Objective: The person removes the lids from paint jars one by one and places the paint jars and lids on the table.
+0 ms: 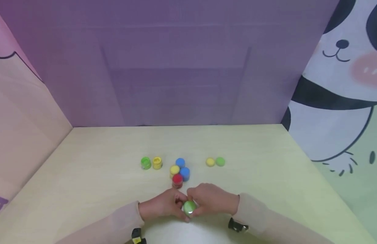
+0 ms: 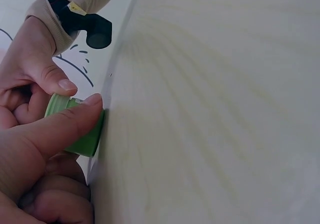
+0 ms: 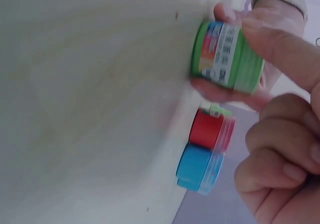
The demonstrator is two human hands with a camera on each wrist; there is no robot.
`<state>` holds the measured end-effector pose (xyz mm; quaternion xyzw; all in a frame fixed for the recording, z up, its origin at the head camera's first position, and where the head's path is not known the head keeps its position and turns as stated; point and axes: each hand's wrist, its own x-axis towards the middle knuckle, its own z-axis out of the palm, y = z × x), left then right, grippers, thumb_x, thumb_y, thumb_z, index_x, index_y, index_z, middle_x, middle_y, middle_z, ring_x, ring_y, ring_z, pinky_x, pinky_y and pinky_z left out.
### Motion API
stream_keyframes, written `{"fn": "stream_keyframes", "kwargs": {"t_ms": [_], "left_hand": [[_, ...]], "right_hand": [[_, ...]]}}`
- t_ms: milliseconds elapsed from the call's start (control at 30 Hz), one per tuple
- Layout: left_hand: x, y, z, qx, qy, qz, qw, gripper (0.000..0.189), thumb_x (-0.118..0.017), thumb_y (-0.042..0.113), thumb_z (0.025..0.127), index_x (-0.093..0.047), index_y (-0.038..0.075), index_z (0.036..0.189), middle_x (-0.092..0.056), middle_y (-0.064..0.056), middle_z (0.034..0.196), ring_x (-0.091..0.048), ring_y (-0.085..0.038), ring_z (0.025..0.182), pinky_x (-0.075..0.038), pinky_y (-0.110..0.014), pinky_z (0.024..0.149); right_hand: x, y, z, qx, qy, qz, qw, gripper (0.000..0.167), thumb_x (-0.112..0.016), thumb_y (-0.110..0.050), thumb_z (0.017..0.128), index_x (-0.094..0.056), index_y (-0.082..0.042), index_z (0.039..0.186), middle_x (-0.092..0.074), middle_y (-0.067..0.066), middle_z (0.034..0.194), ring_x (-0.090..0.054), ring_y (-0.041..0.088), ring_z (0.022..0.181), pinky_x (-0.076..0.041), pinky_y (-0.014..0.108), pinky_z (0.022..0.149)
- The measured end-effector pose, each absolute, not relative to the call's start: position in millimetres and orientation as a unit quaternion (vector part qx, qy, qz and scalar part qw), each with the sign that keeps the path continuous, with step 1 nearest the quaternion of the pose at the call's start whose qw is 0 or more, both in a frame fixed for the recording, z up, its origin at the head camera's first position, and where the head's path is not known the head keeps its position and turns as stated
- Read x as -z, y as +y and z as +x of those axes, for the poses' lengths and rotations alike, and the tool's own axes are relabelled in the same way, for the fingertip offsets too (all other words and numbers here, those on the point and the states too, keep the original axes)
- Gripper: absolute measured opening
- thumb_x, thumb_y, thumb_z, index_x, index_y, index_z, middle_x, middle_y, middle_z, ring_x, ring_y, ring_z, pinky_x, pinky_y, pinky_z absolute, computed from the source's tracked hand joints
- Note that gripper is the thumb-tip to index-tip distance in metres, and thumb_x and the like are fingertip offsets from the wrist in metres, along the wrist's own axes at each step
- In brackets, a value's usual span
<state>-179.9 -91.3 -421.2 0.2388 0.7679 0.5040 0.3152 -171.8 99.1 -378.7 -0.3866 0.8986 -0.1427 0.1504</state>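
A small green jar with a paler green lid stands upright at the near middle of the table, between both hands. My left hand grips the jar's body; its thumb lies across the green side in the left wrist view. With thumb and forefinger, my right hand pinches the lid at its rim, the other fingers curled in. A printed label shows on the jar in the right wrist view. Just beyond the hands stands a red jar, its lid on.
Behind the red jar cluster a yellow jar and two blue jars. Farther left, a green jar and a yellow jar stand uncapped. A yellow lid and a green lid lie to the right. Walls enclose the table.
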Motion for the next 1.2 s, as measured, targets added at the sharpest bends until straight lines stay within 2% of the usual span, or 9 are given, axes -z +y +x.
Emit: {"fn": "stream_keyframes", "kwargs": {"t_ms": [167,333,533,767,867,1000,1100,1200], "left_hand": [[420.6,-91.0,-180.6,-0.496,0.774,0.239,0.313,0.023,-0.08,0.005,0.07,-0.072,0.013,0.09,-0.046,0.001,0.058,-0.04,-0.011,0.056,-0.03,-0.019,0.05],[421.4,-91.1,-181.2,-0.489,0.78,0.247,0.302,0.023,-0.081,0.006,0.069,-0.072,0.014,0.089,-0.047,0.002,0.058,-0.04,-0.009,0.056,-0.031,-0.019,0.051],[421.7,-90.7,-180.7,-0.488,0.781,0.227,0.317,0.022,-0.08,0.007,0.071,-0.071,0.014,0.089,-0.046,0.001,0.059,-0.041,-0.012,0.057,-0.032,-0.021,0.055],[421.4,-90.1,-180.5,-0.497,0.773,0.222,0.326,0.022,-0.08,0.006,0.071,-0.07,0.012,0.09,-0.048,0.001,0.06,-0.042,-0.012,0.059,-0.034,-0.021,0.057],[422.3,-90.3,-180.5,-0.502,0.77,0.225,0.324,0.022,-0.08,0.005,0.071,-0.07,0.012,0.09,-0.051,0.001,0.062,-0.043,-0.012,0.06,-0.034,-0.021,0.056],[423.8,-90.3,-180.4,-0.506,0.769,0.228,0.319,0.022,-0.08,0.004,0.071,-0.068,0.009,0.089,-0.06,0.003,0.073,-0.049,-0.01,0.067,-0.038,-0.021,0.061],[424.0,-90.6,-180.6,-0.503,0.772,0.229,0.315,0.023,-0.08,0.005,0.07,-0.068,0.009,0.09,-0.058,0.003,0.071,-0.048,-0.01,0.066,-0.037,-0.02,0.059],[422.8,-90.9,-180.6,-0.499,0.775,0.234,0.311,0.025,-0.08,0.007,0.071,-0.07,0.013,0.093,-0.048,0.003,0.061,-0.041,-0.01,0.057,-0.032,-0.02,0.053]], "right_hand": [[376.1,102.1,-175.1,0.133,0.891,-0.407,0.153,0.023,-0.077,-0.026,0.076,-0.06,-0.017,0.089,-0.051,-0.014,0.066,-0.043,-0.002,0.059,-0.04,0.015,0.058],[375.1,105.9,-175.8,0.125,0.881,-0.435,0.135,0.025,-0.074,-0.029,0.079,-0.065,-0.018,0.099,-0.064,-0.013,0.078,-0.049,-0.005,0.064,-0.042,0.013,0.064],[375.2,109.4,-175.5,0.122,0.864,-0.474,0.119,0.027,-0.071,-0.022,0.083,-0.066,-0.021,0.109,-0.068,-0.011,0.085,-0.047,-0.005,0.062,-0.04,0.01,0.064],[371.5,110.1,-174.6,0.111,0.864,-0.475,0.127,0.035,-0.071,-0.014,0.083,-0.065,-0.027,0.114,-0.062,-0.012,0.074,-0.04,0.001,0.056,-0.038,0.011,0.058],[370.0,109.1,-174.8,0.105,0.865,-0.472,0.134,0.035,-0.071,-0.014,0.082,-0.065,-0.028,0.114,-0.064,-0.013,0.079,-0.042,0.0,0.057,-0.039,0.011,0.059],[368.8,106.8,-174.5,0.115,0.863,-0.47,0.149,0.036,-0.071,-0.02,0.083,-0.062,-0.026,0.117,-0.066,-0.012,0.086,-0.044,-0.001,0.058,-0.04,0.011,0.061],[368.7,105.4,-171.9,0.126,0.87,-0.453,0.149,0.037,-0.07,-0.026,0.084,-0.059,-0.023,0.12,-0.064,-0.013,0.083,-0.042,0.0,0.058,-0.04,0.013,0.06],[368.7,103.4,-167.5,0.133,0.885,-0.429,0.123,0.029,-0.067,-0.029,0.086,-0.059,-0.016,0.111,-0.053,-0.013,0.068,-0.038,0.0,0.055,-0.036,0.015,0.053]]}}
